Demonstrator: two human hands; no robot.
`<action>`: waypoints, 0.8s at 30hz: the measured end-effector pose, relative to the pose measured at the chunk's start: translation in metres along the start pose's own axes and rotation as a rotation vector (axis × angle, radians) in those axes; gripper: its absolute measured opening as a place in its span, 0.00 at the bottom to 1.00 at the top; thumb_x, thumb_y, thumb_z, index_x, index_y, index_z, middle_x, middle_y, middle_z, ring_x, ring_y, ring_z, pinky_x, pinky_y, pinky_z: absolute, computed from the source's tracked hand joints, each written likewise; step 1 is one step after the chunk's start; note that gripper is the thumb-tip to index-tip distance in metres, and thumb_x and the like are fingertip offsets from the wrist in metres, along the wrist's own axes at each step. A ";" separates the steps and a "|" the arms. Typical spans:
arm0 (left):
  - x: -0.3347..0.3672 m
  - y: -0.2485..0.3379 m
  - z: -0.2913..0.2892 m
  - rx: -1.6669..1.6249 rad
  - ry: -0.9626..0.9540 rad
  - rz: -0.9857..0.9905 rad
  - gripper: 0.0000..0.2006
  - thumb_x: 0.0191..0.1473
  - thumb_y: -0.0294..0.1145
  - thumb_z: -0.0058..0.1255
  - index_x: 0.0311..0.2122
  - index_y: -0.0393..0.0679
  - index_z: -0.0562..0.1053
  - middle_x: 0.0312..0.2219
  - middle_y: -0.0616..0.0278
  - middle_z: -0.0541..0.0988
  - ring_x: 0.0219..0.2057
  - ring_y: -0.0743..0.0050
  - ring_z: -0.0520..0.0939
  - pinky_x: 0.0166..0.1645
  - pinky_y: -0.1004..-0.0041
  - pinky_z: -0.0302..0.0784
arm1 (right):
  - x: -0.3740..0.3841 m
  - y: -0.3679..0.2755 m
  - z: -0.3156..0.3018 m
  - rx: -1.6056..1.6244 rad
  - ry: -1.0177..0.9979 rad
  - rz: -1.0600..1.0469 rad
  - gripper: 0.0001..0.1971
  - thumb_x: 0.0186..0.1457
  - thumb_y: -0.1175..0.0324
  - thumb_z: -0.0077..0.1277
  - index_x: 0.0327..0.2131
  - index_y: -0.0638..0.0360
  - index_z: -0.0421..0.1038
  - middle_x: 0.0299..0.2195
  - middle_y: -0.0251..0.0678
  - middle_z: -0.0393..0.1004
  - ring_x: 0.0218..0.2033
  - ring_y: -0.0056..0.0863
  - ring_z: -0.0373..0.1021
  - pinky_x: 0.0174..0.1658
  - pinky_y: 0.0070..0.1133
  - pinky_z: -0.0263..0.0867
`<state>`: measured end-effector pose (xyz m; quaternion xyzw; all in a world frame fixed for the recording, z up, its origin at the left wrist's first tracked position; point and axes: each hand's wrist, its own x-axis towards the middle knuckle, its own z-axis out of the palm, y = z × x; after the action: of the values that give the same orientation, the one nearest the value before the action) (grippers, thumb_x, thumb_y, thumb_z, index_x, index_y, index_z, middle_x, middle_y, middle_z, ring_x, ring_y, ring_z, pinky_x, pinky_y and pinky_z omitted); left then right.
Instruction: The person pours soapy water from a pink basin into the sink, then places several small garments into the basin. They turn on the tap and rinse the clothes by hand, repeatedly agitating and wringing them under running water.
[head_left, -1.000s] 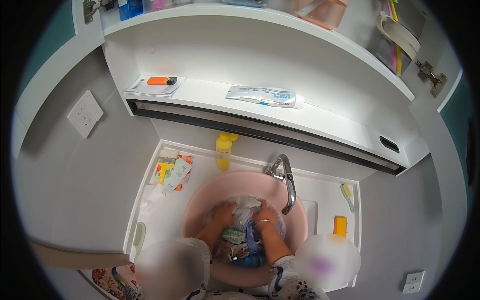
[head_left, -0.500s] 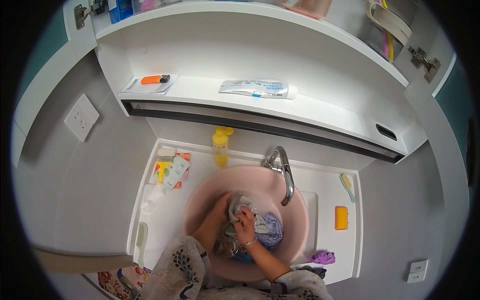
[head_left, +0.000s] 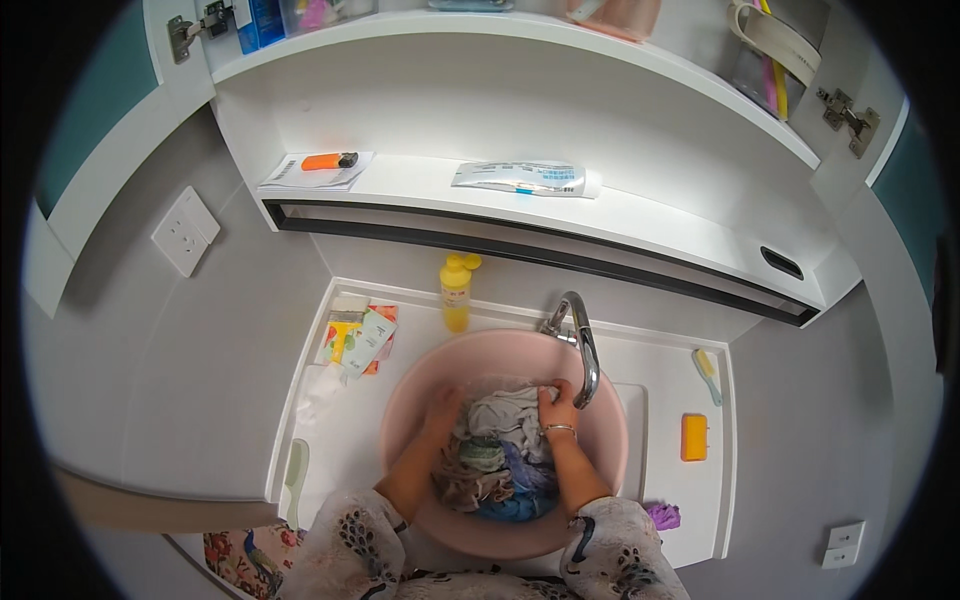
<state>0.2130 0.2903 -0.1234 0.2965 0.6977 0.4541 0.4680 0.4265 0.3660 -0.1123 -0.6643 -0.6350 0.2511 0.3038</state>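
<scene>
A pink basin (head_left: 610,450) holds water and a heap of wet clothes. On top lies a pale grey cloth (head_left: 505,415), spread out between my hands. My right hand (head_left: 560,408), with a bracelet at its wrist, grips the cloth's right edge, thumb toward the middle. At the cloth's left edge is my left hand (head_left: 443,412); its fingers are blurred, so their hold is unclear. Below the grey cloth lie a greenish cloth (head_left: 482,456), a brownish cloth (head_left: 470,487), a purple-blue cloth (head_left: 528,468) and a blue cloth (head_left: 517,506).
A chrome faucet (head_left: 584,350) arches over the basin's far right rim, close to my right hand. Behind the basin stands a yellow bottle (head_left: 456,295). An orange-yellow bar (head_left: 694,438) and a brush (head_left: 707,376) lie on the right; packets (head_left: 372,338) lie on the left.
My hands have moved apart, the right one going right and farther away. The grey cloth, bunched between them before, now lies spread over the heap. The view has shifted slightly.
</scene>
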 end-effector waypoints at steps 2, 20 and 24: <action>0.016 -0.032 -0.002 0.122 0.058 0.189 0.24 0.50 0.42 0.48 0.49 0.37 0.65 0.40 0.42 0.73 0.41 0.47 0.74 0.49 0.58 0.67 | -0.012 0.003 0.000 -0.102 -0.079 0.046 0.23 0.49 0.49 0.49 0.44 0.51 0.66 0.34 0.49 0.72 0.38 0.45 0.70 0.41 0.34 0.64; 0.048 -0.028 0.029 -0.812 -0.390 -0.594 0.17 0.47 0.43 0.51 0.41 0.47 0.71 0.34 0.60 0.75 0.36 0.63 0.75 0.40 0.64 0.71 | -0.076 -0.066 0.000 0.538 -0.090 -0.487 0.10 0.48 0.68 0.49 0.36 0.56 0.69 0.23 0.43 0.72 0.24 0.38 0.71 0.28 0.27 0.65; -0.004 -0.014 0.045 -0.624 -0.168 0.043 0.12 0.50 0.40 0.49 0.37 0.46 0.72 0.32 0.62 0.76 0.32 0.66 0.75 0.39 0.68 0.72 | -0.087 -0.081 -0.012 0.299 -0.170 -0.089 0.11 0.48 0.62 0.52 0.34 0.54 0.67 0.25 0.46 0.73 0.28 0.44 0.72 0.31 0.32 0.67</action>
<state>0.2561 0.2971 -0.1418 0.1899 0.4775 0.6297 0.5826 0.3730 0.2789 -0.0504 -0.5593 -0.6427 0.3847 0.3552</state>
